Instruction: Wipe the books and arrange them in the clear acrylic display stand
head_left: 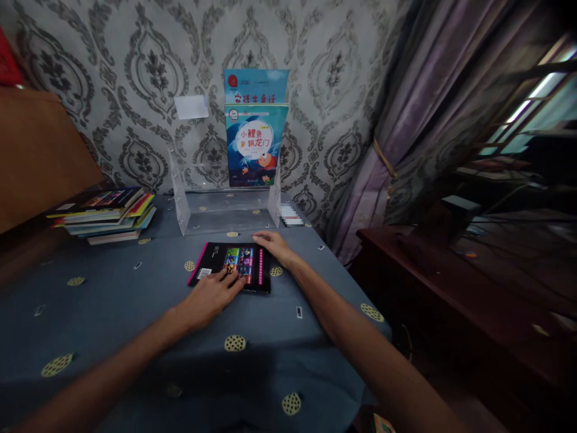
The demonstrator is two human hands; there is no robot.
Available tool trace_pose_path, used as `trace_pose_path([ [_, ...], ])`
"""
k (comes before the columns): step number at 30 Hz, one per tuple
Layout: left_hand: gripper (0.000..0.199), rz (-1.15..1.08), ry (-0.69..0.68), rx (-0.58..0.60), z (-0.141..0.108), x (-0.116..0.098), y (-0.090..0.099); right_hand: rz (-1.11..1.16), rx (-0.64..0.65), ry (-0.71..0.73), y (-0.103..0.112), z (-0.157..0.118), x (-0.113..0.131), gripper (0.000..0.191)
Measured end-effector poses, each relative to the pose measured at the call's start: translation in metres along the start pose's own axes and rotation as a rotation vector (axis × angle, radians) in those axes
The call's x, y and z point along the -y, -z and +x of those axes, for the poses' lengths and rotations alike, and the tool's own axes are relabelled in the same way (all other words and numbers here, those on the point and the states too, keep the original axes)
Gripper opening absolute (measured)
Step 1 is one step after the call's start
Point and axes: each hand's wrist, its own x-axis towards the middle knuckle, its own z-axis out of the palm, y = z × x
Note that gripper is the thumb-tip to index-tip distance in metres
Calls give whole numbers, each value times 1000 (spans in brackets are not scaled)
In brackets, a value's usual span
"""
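A black book (217, 257) with a pink spine and a barcode lies flat on the blue patterned tablecloth (180, 343). My left hand (215, 294) rests on its near edge, fingers spread out flat over the cover. At the book's far right corner is my right hand (273, 246), fingers stretched out and touching the edge; part of them is hard to make out. Behind the book stands a clear acrylic rack (183, 207). Two upright books lean at its right end: a blue fish-cover book (256, 147) in front of a taller light-blue book (256, 84).
A stack of books (108, 216) sits at the table's left, near a brown box (42, 150). A white card (192, 107) shows against the patterned wall. Right of the table are a purple curtain (392, 120) and a dark red desk (433, 288) with cables.
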Motion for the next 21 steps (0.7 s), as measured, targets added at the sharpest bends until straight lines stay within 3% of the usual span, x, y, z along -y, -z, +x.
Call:
trace_pose_path([
  [5, 42, -89, 13, -41, 0, 9, 1, -148, 28, 63, -3, 4, -4, 33],
  [11, 42, -204, 338, -120, 12, 65, -19, -343, 44, 120, -5, 2, -1, 34],
  [14, 43, -207, 385, -144, 17, 86, -26, -464, 33, 144, -3, -1, 3, 33],
  [18, 44, -207, 393, -177, 17, 91, -32, -636, 23, 195, -5, -12, 16, 31],
  [21, 46, -205, 402, -215, 16, 87, -35, -732, 56, 277, -27, -25, 28, 27],
])
